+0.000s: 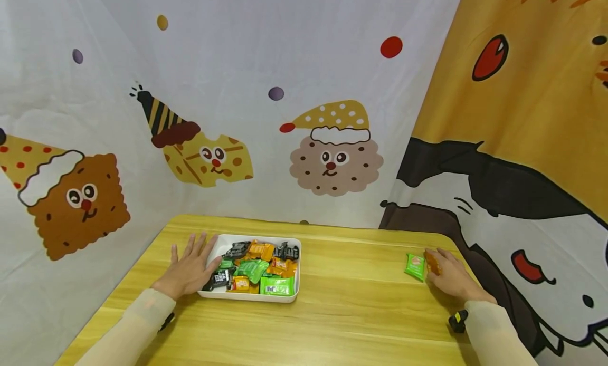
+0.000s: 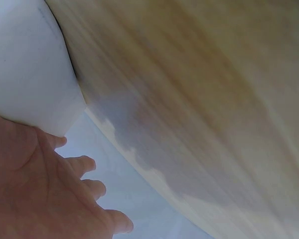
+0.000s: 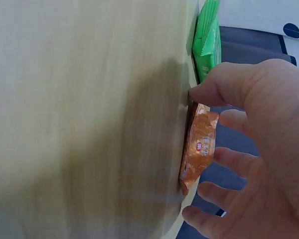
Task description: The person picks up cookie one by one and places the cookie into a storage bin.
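Note:
My left hand (image 1: pixel 191 268) lies with fingers spread along the left side of a white tray (image 1: pixel 247 297). In the left wrist view its palm is right against the tray's outer wall (image 2: pixel 32 64). Several black, orange and green wrapped snack packets fill the tray, among them a bright green packet (image 1: pixel 277 286) at the front right. Over at the table's right side, my right hand (image 1: pixel 451 273) is around an orange snack packet (image 3: pixel 199 147) lying on the table. The thumb is by its near end, and the other fingers are loosely spread behind it. A green snack packet (image 1: pixel 415 266) lies just left of it.
The yellow wood-grain table (image 1: pixel 351 308) stretches between the tray and the right hand. Behind it hangs a white cloth (image 1: pixel 228 49) printed with cartoon biscuits. An orange-and-grey cartoon cloth (image 1: pixel 522 118) hangs close to the table's right edge.

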Demonstrator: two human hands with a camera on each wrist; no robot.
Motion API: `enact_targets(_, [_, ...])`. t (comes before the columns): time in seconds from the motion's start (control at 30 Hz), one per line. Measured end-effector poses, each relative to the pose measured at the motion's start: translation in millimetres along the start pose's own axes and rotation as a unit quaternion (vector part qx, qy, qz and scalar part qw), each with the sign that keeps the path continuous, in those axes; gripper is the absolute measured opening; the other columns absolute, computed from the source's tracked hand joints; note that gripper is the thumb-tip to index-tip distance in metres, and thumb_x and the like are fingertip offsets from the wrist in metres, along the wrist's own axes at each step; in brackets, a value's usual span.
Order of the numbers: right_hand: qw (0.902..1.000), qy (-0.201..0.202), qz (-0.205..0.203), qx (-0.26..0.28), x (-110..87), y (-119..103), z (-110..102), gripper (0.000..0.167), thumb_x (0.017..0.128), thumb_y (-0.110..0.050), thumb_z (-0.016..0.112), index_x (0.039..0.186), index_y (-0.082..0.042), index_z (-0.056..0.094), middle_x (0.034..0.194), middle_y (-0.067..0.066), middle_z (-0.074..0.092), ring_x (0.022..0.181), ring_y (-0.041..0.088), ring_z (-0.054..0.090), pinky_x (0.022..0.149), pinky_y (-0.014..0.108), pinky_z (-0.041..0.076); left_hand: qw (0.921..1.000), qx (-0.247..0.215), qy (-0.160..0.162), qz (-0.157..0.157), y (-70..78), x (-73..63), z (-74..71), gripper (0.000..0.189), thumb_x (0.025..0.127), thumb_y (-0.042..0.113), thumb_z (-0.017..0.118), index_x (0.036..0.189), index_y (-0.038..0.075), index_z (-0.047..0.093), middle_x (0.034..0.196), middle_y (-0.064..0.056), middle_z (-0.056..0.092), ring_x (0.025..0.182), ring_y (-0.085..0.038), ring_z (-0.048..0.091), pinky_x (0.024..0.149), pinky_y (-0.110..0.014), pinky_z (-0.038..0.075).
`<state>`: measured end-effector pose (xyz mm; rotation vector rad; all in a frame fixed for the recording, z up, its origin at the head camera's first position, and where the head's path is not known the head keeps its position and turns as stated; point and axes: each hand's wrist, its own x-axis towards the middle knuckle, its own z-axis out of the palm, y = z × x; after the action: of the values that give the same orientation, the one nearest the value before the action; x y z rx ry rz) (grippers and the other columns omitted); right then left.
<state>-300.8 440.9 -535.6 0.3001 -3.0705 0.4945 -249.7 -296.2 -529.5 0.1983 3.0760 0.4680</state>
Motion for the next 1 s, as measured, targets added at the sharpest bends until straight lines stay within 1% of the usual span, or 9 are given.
enact_targets(0.2, [0.9999, -0.01, 0.005, 0.004, 4.3, 3.1, 0.5, 0.075, 0.106, -0.015, 0.075, 0.17, 0.011, 0.047, 0.17, 0.056, 0.036, 0.148, 0.084, 0.042, 0.113, 0.096, 0.043, 1.0, 0.0, -0.002, 0.0, -0.7, 0.2, -0.4, 0.082, 0.124, 0.057, 0.044, 0.187, 0.01, 0.022, 0.194, -0.031, 0.01, 0.178, -0.064, 0.006, 0.133, -0.096, -0.001])
enact_targets(0.3, [0.9999, -0.006, 0.007, 0.004, 6.6, 3.1, 1.2, 0.073, 0.106, -0.015, 0.075, 0.168, 0.011, 0.05, 0.168, 0.055, 0.041, 0.147, 0.081, 0.047, 0.114, 0.093, 0.046, 1.0, -0.003, -0.001, 0.001, -0.3, 0.2, -1.1, 0.082, 0.124, 0.057, 0.045, 0.187, 0.009, 0.022, 0.194, -0.031, 0.01, 0.178, -0.064, 0.006, 0.133, -0.096, -0.001])
enact_targets(0.43, [1.0, 0.002, 0.002, 0.004, 9.8, 3.1, 2.5, 0.068, 0.103, -0.013, 0.078, 0.163, 0.012, 0.056, 0.16, 0.051, 0.052, 0.137, 0.072, 0.06, 0.11, 0.085, 0.055, 1.0, -0.006, -0.002, 0.001, -0.2, -0.1, -1.5, 0.082, 0.124, 0.058, 0.044, 0.187, 0.009, 0.022, 0.194, -0.031, 0.009, 0.178, -0.064, 0.006, 0.133, -0.096, -0.003])
enact_targets(0.57, [0.9999, 0.013, -0.006, -0.001, 12.2, 2.8, 3.6, 0.062, 0.1, -0.01, 0.082, 0.154, 0.013, 0.063, 0.149, 0.047, 0.061, 0.122, 0.06, 0.07, 0.101, 0.077, 0.063, 1.0, -0.009, -0.002, 0.003, -0.5, -1.1, -1.2, 0.083, 0.124, 0.058, 0.044, 0.187, 0.009, 0.022, 0.194, -0.031, 0.009, 0.178, -0.064, 0.005, 0.132, -0.096, -0.004])
enact_targets(0.67, [0.9996, 0.024, -0.011, -0.003, 13.0, 1.5, 4.2, 0.056, 0.097, -0.008, 0.083, 0.148, 0.012, 0.068, 0.142, 0.044, 0.064, 0.116, 0.055, 0.072, 0.099, 0.075, 0.064, 1.0, -0.006, 0.0, 0.004, -1.2, -1.3, -0.7, 0.083, 0.124, 0.058, 0.045, 0.187, 0.009, 0.022, 0.193, -0.032, 0.01, 0.178, -0.064, 0.006, 0.132, -0.096, -0.003])
enact_targets(0.8, [0.9993, 0.036, -0.009, 0.0, 12.2, -0.5, 5.0, 0.049, 0.095, -0.005, 0.085, 0.141, 0.01, 0.073, 0.136, 0.04, 0.068, 0.115, 0.053, 0.073, 0.101, 0.075, 0.063, 1.0, -0.004, 0.003, 0.004, -1.5, -0.7, 0.4, 0.082, 0.124, 0.057, 0.045, 0.187, 0.009, 0.023, 0.193, -0.032, 0.011, 0.178, -0.065, 0.007, 0.132, -0.096, -0.002])
enact_targets(1.0, [0.9986, 0.051, -0.009, 0.011, 10.2, -2.2, 5.6, 0.042, 0.093, -0.002, 0.087, 0.132, 0.008, 0.077, 0.126, 0.033, 0.071, 0.108, 0.047, 0.075, 0.099, 0.072, 0.065, 1.0, -0.006, 0.005, 0.005, -2.3, -0.5, 1.0, 0.082, 0.124, 0.057, 0.046, 0.187, 0.009, 0.024, 0.193, -0.032, 0.012, 0.178, -0.065, 0.007, 0.132, -0.097, -0.002])
